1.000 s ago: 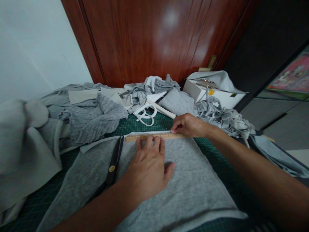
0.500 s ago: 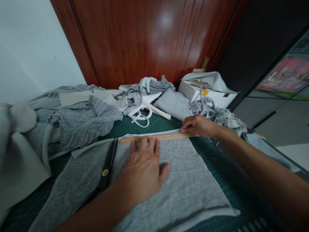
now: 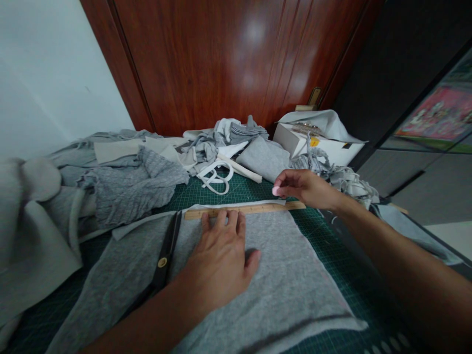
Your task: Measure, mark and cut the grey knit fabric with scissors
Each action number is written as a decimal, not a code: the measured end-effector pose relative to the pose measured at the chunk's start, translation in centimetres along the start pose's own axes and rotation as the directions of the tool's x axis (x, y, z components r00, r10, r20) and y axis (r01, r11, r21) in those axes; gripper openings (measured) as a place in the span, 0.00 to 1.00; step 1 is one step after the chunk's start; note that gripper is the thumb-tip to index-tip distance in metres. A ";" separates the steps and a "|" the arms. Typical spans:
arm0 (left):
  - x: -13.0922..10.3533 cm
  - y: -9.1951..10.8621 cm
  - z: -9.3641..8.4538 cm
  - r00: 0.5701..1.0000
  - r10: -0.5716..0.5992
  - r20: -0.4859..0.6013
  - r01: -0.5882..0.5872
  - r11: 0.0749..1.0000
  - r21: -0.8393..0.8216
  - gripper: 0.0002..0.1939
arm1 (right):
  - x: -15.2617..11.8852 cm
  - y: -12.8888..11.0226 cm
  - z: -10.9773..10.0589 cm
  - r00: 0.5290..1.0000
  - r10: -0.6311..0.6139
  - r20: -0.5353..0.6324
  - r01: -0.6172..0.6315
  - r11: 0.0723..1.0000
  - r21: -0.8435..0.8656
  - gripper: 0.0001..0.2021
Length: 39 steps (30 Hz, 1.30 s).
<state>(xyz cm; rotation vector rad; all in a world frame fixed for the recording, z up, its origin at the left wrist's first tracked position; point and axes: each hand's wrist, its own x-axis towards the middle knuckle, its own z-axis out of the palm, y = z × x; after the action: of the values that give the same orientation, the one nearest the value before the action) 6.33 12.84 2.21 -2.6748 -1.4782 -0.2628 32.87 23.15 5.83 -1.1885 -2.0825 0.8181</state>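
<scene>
Pressing hand: the left hand [image 3: 221, 265] lies palm down and open, fingers spread, fingertips on the near edge of the wooden ruler [image 3: 258, 209]; clock directions below are taken from this hand.
Ruler: at 12 o'clock, lying crosswise near the far edge of the grey cloth [image 3: 280, 265], its right end over the green cutting mat [image 3: 324, 236]; its markings are too small to read.
Pinching hand: the right hand [image 3: 306, 189], between 1 and 2 o'clock, holds a small pink piece [image 3: 276, 191] between its fingertips, just beyond the ruler.
Black scissors: at 9 o'clock, on the cloth, blades pointing to the ruler's left end; the gold-coloured pivot [image 3: 162, 262] shows a mark too small to make out.
White box: near 1 o'clock, with a yellow label [image 3: 314, 141] and a dark patch [image 3: 346, 145]; any lettering is illegible.
Bright picture: at 2 o'clock, pink and green on the cabinet; no wording can be made out.
Loose fabric: ribbed grey fabric [image 3: 140, 184] between 10 and 11 o'clock, a white looped piece [image 3: 221, 193] at 12, tangled strips [image 3: 354, 182] at 2.
</scene>
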 end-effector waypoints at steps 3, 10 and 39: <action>0.0 0.1 -0.1 1.000 0.002 0.002 -0.002 1.000 -0.001 0.36 | 0.8 -1.5 3.2 0.990 0.031 0.136 -0.082 0.916 0.392 0.14; -0.2 0.3 -0.3 1.000 -0.010 0.013 0.010 1.000 -0.027 0.35 | 4.4 -2.1 9.1 0.972 0.111 0.209 -0.217 0.767 0.604 0.17; -0.3 0.3 0.3 0.999 -0.036 -0.012 0.036 0.998 -0.049 0.40 | 10.3 -7.3 12.7 0.920 -0.222 0.324 0.305 0.923 -0.235 0.03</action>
<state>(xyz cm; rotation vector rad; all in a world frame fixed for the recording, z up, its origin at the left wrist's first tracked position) 6.44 12.46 1.90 -2.6807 -1.5374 -0.3216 15.29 26.59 5.24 -0.9309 -2.6063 0.6096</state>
